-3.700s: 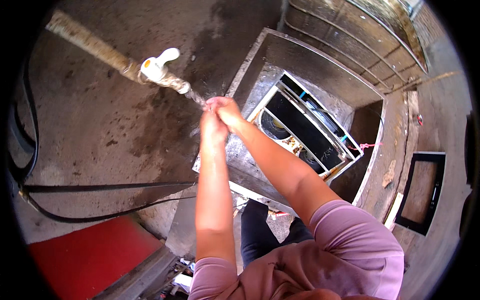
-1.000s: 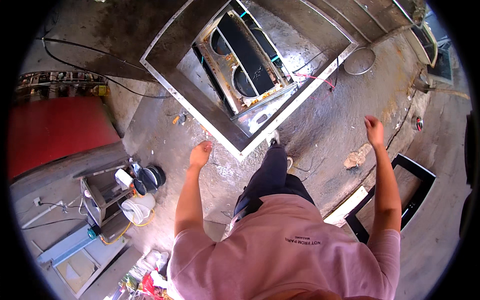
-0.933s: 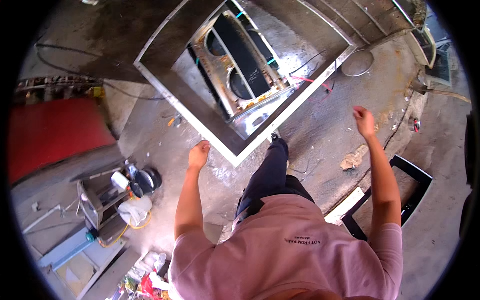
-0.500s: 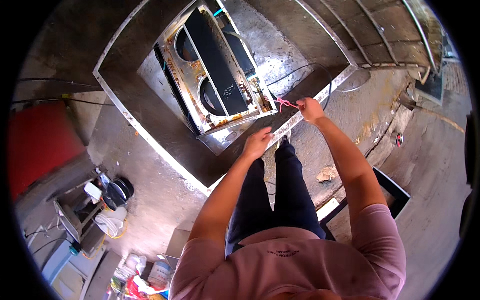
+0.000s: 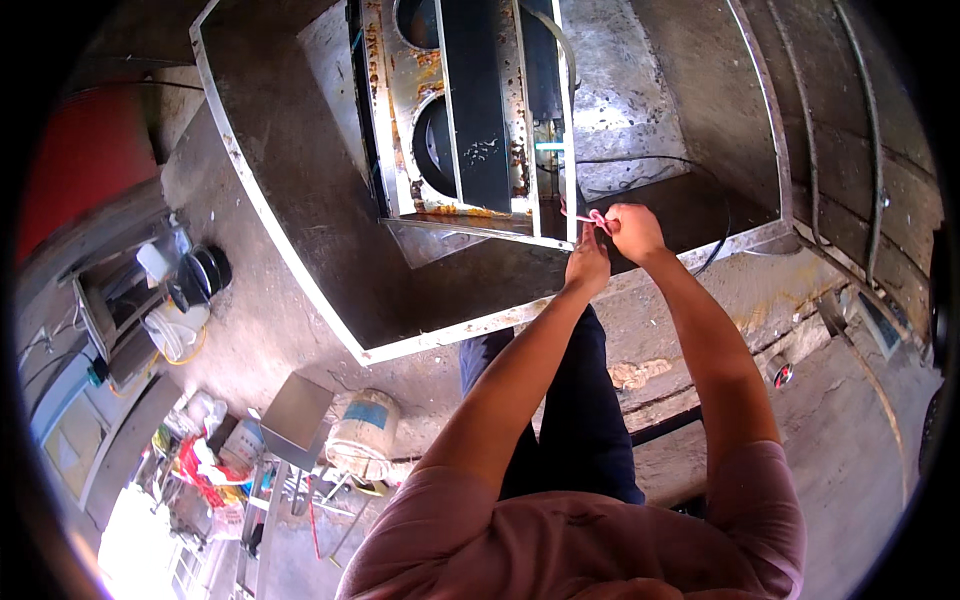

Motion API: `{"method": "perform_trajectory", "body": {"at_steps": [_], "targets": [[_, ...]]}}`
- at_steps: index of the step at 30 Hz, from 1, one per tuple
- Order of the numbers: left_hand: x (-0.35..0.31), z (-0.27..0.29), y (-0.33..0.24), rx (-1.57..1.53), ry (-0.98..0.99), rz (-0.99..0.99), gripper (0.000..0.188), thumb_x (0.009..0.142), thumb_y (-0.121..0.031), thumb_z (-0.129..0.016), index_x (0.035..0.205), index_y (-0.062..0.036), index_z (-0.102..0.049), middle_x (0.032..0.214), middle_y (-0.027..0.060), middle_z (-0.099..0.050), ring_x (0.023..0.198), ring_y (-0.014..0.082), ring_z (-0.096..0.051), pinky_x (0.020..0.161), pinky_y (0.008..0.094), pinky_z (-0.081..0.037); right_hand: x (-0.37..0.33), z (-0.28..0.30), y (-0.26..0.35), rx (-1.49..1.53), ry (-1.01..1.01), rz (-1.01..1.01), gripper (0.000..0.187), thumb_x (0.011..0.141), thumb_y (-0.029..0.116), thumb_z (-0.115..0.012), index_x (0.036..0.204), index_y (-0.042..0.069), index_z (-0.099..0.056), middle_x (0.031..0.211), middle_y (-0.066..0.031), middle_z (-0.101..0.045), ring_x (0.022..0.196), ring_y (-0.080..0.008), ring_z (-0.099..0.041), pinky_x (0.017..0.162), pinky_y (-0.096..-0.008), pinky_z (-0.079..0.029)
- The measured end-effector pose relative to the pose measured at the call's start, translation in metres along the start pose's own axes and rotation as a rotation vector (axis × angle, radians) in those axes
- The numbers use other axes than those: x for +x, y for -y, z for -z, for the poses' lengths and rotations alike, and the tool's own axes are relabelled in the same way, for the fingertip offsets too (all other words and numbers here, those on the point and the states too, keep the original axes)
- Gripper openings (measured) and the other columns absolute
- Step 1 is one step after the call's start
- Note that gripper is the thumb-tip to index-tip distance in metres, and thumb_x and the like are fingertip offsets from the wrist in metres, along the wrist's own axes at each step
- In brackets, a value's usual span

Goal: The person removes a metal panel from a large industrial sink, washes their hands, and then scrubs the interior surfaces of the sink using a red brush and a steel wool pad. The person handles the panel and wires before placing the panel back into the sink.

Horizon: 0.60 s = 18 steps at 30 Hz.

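Observation:
A pink string (image 5: 598, 219) is looped through the near right corner of a rusty metal casing (image 5: 528, 225), which has two round openings and black panels. My right hand (image 5: 637, 233) is closed on the string, right of that corner. Just below the string is my left hand (image 5: 588, 268), its fingers pressed together and their tips at the string, beside the casing's edge. What lies between those fingertips is partly hidden. The casing stands on a dark tabletop (image 5: 470, 285) with a pale raised metal rim.
A black cable (image 5: 640, 158) runs over the tabletop right of the casing. Metal rails (image 5: 812, 130) stand at the far right. On the floor at the left are a white bucket (image 5: 362, 430), a metal box (image 5: 297, 418), black round pans (image 5: 203, 277) and plastic bags.
My left hand has come up and right to the string, beside my right hand. The view has shifted, so casing and table sit higher. My right hand still grips the string.

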<state>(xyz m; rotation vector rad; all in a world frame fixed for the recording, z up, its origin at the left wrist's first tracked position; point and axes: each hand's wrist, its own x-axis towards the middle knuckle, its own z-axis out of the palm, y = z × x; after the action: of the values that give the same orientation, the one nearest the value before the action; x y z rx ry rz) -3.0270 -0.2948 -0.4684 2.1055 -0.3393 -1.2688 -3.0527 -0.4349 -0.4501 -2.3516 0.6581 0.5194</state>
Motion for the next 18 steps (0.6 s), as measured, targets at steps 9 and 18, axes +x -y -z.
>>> {"method": "perform_trajectory", "body": {"at_steps": [9, 18], "targets": [[0.004, -0.012, -0.008, -0.294, -0.195, 0.046, 0.017, 0.093, -0.016, -0.055, 0.104, -0.0086, -0.066, 0.066, 0.0041, -0.057, 0.050, 0.0133, -0.057, 0.050, 0.0313, -0.048, 0.015, 0.036, -0.015, 0.171, 0.109, 0.132, 0.007, 0.077, 0.009, -0.060, 0.079, 0.004, -0.065, 0.074, -0.0183, -0.064, 0.073, -0.0369, -0.063, 0.065, -0.0435, -0.048], [0.027, -0.021, -0.019, -0.644, -0.198, 0.172, 0.018, 0.091, -0.011, -0.059, 0.107, -0.0044, -0.065, 0.084, 0.0086, -0.068, 0.073, 0.0182, -0.065, 0.064, 0.0305, -0.050, 0.024, 0.024, -0.019, 0.145, 0.007, 0.033, 0.004, 0.076, 0.008, -0.062, 0.078, 0.006, -0.065, 0.074, -0.0173, -0.065, 0.071, -0.0359, -0.063, 0.063, -0.0416, -0.049]]}}
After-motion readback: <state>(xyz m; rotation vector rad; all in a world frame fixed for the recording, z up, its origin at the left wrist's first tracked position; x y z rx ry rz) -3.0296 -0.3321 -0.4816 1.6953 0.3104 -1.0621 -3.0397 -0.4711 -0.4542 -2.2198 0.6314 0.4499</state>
